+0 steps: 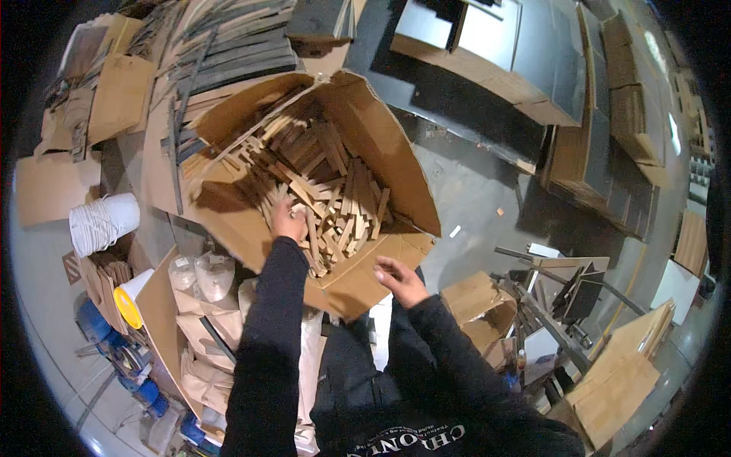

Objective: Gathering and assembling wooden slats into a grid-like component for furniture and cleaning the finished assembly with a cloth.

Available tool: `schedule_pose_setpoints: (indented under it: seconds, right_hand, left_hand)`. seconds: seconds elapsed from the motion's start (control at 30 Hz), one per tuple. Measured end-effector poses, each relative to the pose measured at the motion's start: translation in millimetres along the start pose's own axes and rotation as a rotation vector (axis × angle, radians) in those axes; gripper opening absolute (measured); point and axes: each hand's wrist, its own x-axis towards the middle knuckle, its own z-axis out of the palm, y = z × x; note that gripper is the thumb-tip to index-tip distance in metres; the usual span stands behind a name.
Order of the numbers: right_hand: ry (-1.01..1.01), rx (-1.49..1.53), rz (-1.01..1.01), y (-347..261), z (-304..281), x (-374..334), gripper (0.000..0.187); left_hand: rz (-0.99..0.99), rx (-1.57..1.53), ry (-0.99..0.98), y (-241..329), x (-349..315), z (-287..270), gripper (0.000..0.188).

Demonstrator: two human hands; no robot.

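sticks (pixel 354 190) lie heaped in the box (pixel 396 145), spilling toward its near edge. the left hand (pixel 288 221) reaches among them by the box's left edge; whether it grips one, i cannot tell. the right hand (pixel 402 282), loosely parted and empty, is at the near flap (pixel 356 288).

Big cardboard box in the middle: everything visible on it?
The cardboard box is brown and open-topped, its near flap folded outward. It sits at an angle in the picture, its raised sides looking slightly creased. Jumbled wooden strips, pale to darker brown, fill much of what shows inside. The left hand reaches in among them; the right hand is by the near flap, contact unclear.
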Motion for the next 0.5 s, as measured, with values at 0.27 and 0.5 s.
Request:
schedule_pose_setpoints:
  seconds: [0.27, 0.5]
  right_hand:
    - [0.106, 0.306, 0.104, 61.8, 11.2, 238.9, 0.056]
    - [0.195, 0.16, 0.371, 100.6, 30.0, 331.8, 0.043]
  left_hand:
    - [0.259, 0.486, 0.187, -23.5, 214.3, 34.3, 0.051]
    - [0.009, 0.711, -0.03, 0.8, 291.3, 60.5, 0.061]
